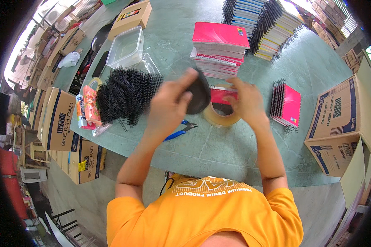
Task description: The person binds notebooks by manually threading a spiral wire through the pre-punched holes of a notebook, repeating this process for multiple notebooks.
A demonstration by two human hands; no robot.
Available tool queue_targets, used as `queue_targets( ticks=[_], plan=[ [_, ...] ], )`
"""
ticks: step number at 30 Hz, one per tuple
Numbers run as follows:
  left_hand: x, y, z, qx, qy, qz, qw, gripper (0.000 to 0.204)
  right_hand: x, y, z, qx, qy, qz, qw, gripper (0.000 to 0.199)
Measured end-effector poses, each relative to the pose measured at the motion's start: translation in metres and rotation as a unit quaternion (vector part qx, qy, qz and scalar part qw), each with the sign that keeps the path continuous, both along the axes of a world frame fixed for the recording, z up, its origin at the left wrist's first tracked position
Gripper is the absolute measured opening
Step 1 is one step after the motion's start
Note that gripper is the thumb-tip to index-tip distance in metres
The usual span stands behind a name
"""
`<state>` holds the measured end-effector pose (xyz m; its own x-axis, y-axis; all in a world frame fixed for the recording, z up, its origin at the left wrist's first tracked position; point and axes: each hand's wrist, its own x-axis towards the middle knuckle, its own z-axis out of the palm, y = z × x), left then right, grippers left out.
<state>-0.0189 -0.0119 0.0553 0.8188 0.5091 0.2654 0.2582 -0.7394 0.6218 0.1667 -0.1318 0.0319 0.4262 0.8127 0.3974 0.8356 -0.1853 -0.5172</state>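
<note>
My left hand point(169, 105) is raised over the green table point(218, 148) and grips a dark, rounded object point(198, 98) between thumb and fingers. My right hand point(245, 101) holds a roll of clear packing tape point(221, 117), with its fingers on the roll's upper rim. The two hands are close together, and the dark object overlaps the tape roll's left side. A small red notebook point(220, 95) shows behind the roll, partly hidden. Blue-handled pliers point(179, 131) lie on the table just below my left hand.
A heap of black spiral bindings point(125, 94) lies left, beside a clear plastic tub point(125, 47) and an orange packet point(90, 105). Stacks of pink spiral notebooks point(218, 45) stand behind, more notebooks point(285, 105) at right. Cardboard boxes point(338, 123) flank the table.
</note>
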Motion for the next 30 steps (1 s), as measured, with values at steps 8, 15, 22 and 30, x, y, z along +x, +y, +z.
queue_targets(
  ticks=[8,15,22,30],
  plan=[
    [0.017,0.01,0.003,0.03,-0.077,0.023,0.996,0.043,0.026,-0.031,-0.05,0.077,0.481,0.041,0.872,0.029],
    [0.018,0.018,0.01,0.039,-0.148,0.05,0.987,0.05,0.026,-0.02,-0.034,0.09,0.514,0.091,0.848,0.034],
    [0.022,0.015,0.017,0.013,-0.174,0.008,0.985,0.049,0.03,-0.018,-0.049,0.066,0.514,0.069,0.853,0.032],
    [0.029,0.008,0.022,-0.024,-0.144,0.042,0.988,0.05,0.03,-0.019,-0.048,0.066,0.519,0.094,0.847,0.027]
  ],
)
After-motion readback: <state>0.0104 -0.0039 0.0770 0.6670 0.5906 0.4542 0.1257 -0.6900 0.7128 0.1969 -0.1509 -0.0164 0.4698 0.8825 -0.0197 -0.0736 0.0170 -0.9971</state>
